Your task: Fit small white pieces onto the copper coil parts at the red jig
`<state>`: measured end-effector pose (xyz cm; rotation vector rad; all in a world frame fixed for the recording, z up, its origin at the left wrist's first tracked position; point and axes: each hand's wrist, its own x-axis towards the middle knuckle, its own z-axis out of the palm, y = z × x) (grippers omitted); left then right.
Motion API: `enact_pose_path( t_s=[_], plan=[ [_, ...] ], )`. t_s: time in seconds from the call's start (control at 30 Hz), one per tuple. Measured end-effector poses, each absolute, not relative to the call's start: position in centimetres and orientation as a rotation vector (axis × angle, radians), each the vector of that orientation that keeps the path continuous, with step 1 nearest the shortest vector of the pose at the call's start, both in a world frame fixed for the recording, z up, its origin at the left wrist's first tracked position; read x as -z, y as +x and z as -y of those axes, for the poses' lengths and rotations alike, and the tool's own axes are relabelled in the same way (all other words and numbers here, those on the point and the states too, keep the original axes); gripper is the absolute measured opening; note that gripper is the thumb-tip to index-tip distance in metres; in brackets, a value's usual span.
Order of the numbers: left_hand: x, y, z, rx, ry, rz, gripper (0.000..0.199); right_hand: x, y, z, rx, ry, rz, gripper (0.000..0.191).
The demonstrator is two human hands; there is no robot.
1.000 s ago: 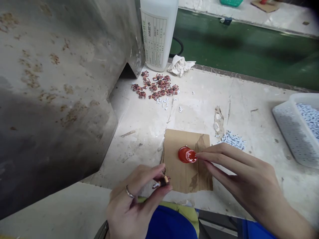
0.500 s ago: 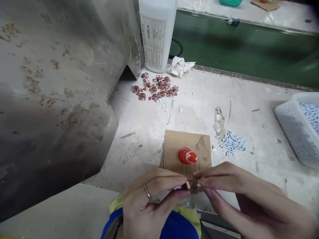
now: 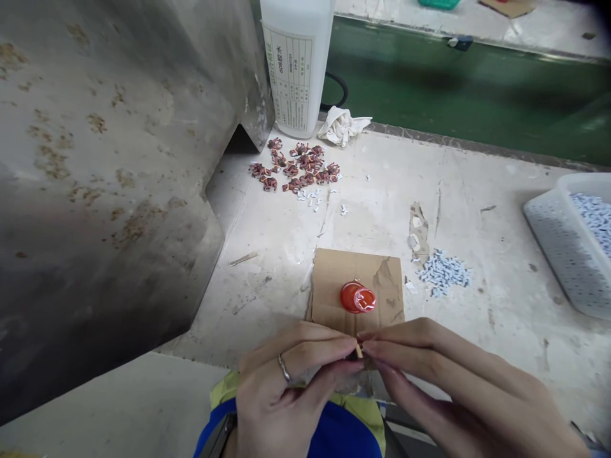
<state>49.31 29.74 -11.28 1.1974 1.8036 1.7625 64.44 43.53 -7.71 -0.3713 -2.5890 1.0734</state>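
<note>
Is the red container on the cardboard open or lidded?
Open. No lid covers the red container on the cardboard; its rim surrounds a glossy red interior.

The held piece [image 3: 359, 351] is dark brown with a pale orange patch. The cup [image 3: 351, 298] is glossy red; the cardboard [image 3: 329, 275] is tan, streaked darker brown. The heaped bits [image 3: 443, 273] are pale blue, the clustered figures [image 3: 309, 163] reddish brown with yellow-orange lines. The tabletop [image 3: 377, 219] is off-white with grey scuffs, the metal housing [image 3: 143, 146] grey with rusty blotches, the panel [image 3: 429, 89] deep green. The bottle [image 3: 298, 13] is milky white, its pale label [image 3: 291, 79] gridded in dark lines.
</note>
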Motion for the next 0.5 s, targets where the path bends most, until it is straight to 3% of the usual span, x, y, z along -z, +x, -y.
enact_pose_path(
  t_s=[0.13,0.27,0.5],
  plan=[
    [11.2,49.5,-29.9,-1.812,1.110,-1.717,0.025,7.8,65.3,-43.3,-0.805,-0.338,2.632,0.031],
    [11.1,49.8,-29.9,-1.838,0.966,-1.630,0.027,7.8,65.6,-43.4,-0.762,-0.311,2.611,0.033],
    [10.8,49.5,-30.2,-1.732,1.051,-1.736,0.022,7.4,64.4,-44.3,-1.160,-0.381,2.521,0.032]
  ],
)
